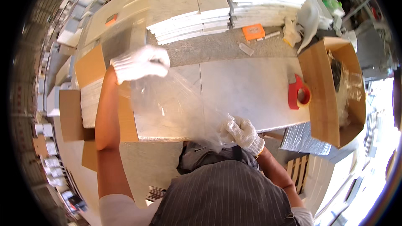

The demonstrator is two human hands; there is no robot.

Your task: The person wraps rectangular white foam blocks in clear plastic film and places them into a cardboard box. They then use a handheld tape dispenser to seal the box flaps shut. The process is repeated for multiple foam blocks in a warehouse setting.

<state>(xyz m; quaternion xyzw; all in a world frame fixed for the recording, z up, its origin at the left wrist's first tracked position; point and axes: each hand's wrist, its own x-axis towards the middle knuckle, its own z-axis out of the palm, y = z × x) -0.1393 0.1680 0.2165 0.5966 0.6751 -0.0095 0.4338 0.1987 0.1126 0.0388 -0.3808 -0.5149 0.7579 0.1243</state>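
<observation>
A thin sheet of clear plastic film (171,100) stretches slantwise above the pale work table (251,83); whether it is a bag or a single layer I cannot tell. My left hand (144,63), in a white knitted glove, is raised at the far left end with its fingers closed on the film, a little blurred. Close to my body, at the table's near edge, my right hand (243,134), also gloved, pinches the film's other end. Right of the film lies a red tape dispenser (294,92) with a roll of tape.
An opened cardboard box (129,119) stands at the left, its flaps spread. On the right, another cardboard box (316,96) holds crumpled clear plastic. Stacks of white panels (188,25) rise at the back, with an orange packet (253,32) and spare gloves (291,31) nearby.
</observation>
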